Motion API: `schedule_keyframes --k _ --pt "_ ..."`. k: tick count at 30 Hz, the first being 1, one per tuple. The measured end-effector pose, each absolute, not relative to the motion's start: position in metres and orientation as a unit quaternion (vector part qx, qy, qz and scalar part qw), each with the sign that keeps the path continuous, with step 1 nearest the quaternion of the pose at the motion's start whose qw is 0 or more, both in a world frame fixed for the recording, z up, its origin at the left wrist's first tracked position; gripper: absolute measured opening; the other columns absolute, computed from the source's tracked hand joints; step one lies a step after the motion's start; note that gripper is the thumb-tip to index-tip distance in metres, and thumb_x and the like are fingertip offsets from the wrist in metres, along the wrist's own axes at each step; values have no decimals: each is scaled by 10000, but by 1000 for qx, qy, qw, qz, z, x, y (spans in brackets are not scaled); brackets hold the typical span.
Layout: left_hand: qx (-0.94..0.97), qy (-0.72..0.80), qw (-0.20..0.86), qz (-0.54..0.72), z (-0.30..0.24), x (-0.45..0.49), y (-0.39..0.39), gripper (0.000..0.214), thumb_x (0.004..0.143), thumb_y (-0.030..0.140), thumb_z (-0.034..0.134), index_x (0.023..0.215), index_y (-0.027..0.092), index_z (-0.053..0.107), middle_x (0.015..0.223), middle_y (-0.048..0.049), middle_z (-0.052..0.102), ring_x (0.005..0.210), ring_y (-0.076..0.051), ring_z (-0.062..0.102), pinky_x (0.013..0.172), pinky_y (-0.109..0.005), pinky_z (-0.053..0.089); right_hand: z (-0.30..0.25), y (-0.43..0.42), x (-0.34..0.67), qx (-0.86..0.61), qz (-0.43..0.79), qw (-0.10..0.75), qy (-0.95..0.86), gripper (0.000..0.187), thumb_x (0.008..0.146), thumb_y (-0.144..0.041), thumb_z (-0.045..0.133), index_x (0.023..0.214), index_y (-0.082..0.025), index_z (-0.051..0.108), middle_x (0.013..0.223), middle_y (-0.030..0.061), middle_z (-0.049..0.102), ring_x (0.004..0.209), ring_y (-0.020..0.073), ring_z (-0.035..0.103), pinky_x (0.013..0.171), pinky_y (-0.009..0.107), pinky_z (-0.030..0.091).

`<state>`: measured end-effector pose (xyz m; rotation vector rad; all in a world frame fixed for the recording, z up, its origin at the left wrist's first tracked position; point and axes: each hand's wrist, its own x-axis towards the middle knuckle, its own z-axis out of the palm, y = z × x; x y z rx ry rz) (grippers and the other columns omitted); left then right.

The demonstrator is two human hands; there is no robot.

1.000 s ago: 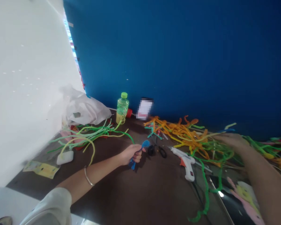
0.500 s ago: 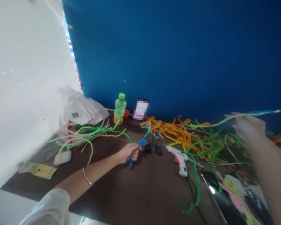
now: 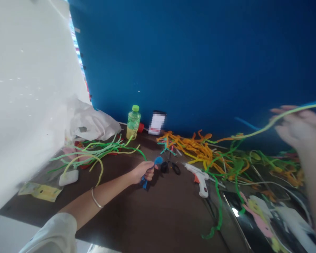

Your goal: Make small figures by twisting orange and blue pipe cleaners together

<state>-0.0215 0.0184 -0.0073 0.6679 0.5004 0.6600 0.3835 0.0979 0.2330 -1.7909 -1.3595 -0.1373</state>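
Observation:
My left hand (image 3: 143, 171) rests low over the dark table (image 3: 160, 214), closed round a small blue pipe-cleaner piece (image 3: 154, 165). Raised at the far right and blurred, my right hand (image 3: 297, 128) pinches a long light-green pipe cleaner (image 3: 255, 133) that trails down to the heap of orange and green pipe cleaners (image 3: 213, 154). A blue strand shows beside the green one near that hand. Black scissors (image 3: 171, 167) and a white glue gun (image 3: 200, 175) lie between my hands.
A green-capped bottle (image 3: 133, 122) stands by the blue wall (image 3: 200, 63). Green and yellow pipe cleaners (image 3: 94, 153) and a white plastic bag (image 3: 89, 123) lie at the left, under a white panel. A glossy printed sheet (image 3: 263, 218) covers the right front.
My right hand rose from the heap and moved right, pulling the long light-green pipe cleaner up with it. My left hand stayed in place with the blue piece.

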Motion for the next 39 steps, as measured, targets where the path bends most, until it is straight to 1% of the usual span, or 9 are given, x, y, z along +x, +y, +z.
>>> schedule_keyframes --k 3,6,10,14,17,21,27,33,39 --pt "318 239 863 313 -10 -21 19 204 814 326 478 796 122 481 502 96 222 371 -9 155 386 -152 101 224 100 376 -804 -56 248 -537 199 763 -159 565 940 -110 641 941 178 642 833 193 577 681 300 404" --pt "315 238 863 316 -9 -21 19 198 813 318 479 788 121 479 498 96 223 369 -8 155 383 -151 106 214 102 368 -821 -90 72 -559 150 733 -189 605 867 -150 662 997 175 630 901 233 555 733 352 374" --pt "307 242 862 323 -6 -21 18 180 810 305 483 797 125 476 499 94 237 367 -10 170 379 -146 116 208 105 361 -841 -82 9 -535 174 714 -130 595 850 -217 660 1056 147 611 885 237 570 731 407 371" --pt "291 244 858 346 -4 -20 16 197 785 317 524 784 125 474 549 61 357 396 -19 284 401 -157 231 218 102 351 -870 -72 -27 -486 137 600 -11 620 607 -147 605 1000 198 606 927 270 564 714 427 379" --pt "286 238 840 395 -5 -18 16 228 748 325 577 777 120 481 642 8 470 469 -46 397 473 -204 343 227 95 338 -892 -106 -5 -440 70 633 -123 658 630 -147 593 1027 243 580 962 316 552 695 438 394" --pt "279 243 815 446 -5 -18 19 247 739 332 594 781 109 496 581 31 437 428 -23 309 427 -171 259 223 81 310 -872 -112 27 -477 165 760 -297 570 844 -166 625 994 231 602 945 331 563 674 408 413" --pt "295 255 800 456 -1 -19 18 276 731 364 601 813 123 495 542 63 376 409 -19 259 406 -164 208 206 40 247 -778 -66 158 -604 257 785 -122 458 985 -127 621 837 120 679 805 228 613 752 341 424" --pt "303 264 783 475 -1 -17 15 302 712 382 620 801 132 477 596 46 431 420 -19 311 427 -179 259 181 -22 173 -643 157 382 -645 176 659 -392 640 749 -249 688 751 17 696 701 230 634 641 346 494" --pt "378 272 743 481 -2 -18 12 311 748 443 553 780 152 447 545 79 369 370 -5 231 388 -165 167 94 -34 114 -566 195 455 -660 111 746 -352 554 742 -253 604 754 21 659 718 215 621 639 350 512"
